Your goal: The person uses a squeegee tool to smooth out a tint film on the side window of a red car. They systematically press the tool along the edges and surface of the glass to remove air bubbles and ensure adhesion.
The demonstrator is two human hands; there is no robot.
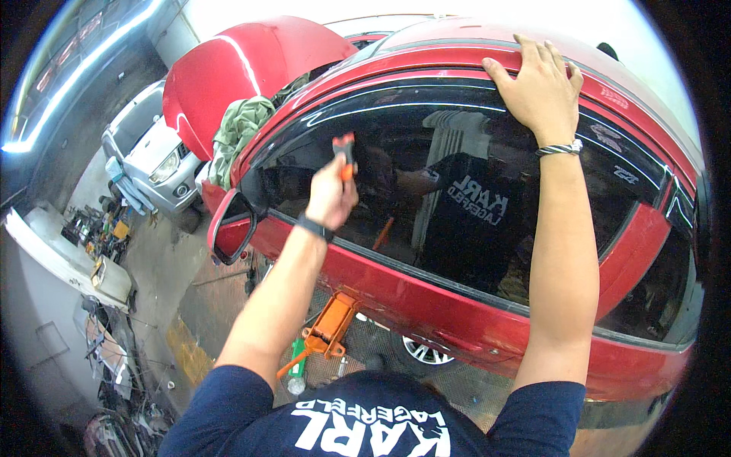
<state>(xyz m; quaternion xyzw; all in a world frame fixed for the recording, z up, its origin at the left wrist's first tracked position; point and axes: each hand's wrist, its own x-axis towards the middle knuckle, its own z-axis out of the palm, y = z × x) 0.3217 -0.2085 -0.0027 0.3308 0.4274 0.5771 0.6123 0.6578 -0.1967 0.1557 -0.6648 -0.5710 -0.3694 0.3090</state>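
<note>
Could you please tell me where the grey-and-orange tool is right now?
In the head view, the grey-and-orange tool is left of centre, in the left hand, in front of the dark side window of the red car.

Shirt [491, 440]: navy, short-sleeved. Its front bears white block capitals in two rows, one markedly larger than the other. Left sleeve [225, 404] and right sleeve [539, 417]: plain navy, ending above the elbow, with straight hems. Left wrist: black band [315, 228], narrow, dark throughout as far as visible. Right wrist: slim bracelet [557, 149], black with pale slanting stripes; a small shiny piece sits at its outer side. Both forearms are bare between sleeve and wristwear.
</note>
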